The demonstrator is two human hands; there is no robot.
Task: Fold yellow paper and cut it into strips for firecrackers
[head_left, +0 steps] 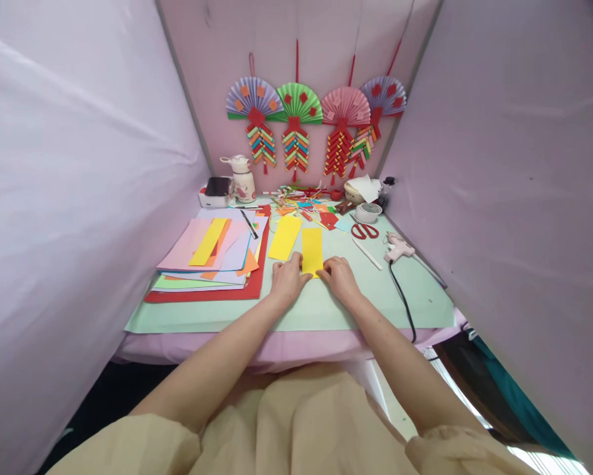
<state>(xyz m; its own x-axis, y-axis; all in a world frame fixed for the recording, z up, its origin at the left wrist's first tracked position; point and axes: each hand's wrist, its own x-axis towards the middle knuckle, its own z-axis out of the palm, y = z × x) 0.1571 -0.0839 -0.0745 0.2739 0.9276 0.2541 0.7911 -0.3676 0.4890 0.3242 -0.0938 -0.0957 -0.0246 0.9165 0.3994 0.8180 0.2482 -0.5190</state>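
Note:
A yellow paper strip [312, 247] lies lengthwise on the green mat [326, 307] in front of me. My left hand [287, 279] pinches its near left corner, fingers curled. On the other side, my right hand [340, 277] presses the near right corner with bent fingers. A second yellow strip [285, 237] lies just to the left, untouched.
A pile of coloured paper sheets [212, 260] sits at left with a pen on it. Red scissors [364, 230], a white stick [367, 253], a glue gun [398, 249] with its black cord [403, 297], a tape roll [368, 212] and paper scraps [301, 198] lie at right and back. Paper fans [316, 109] hang on the wall.

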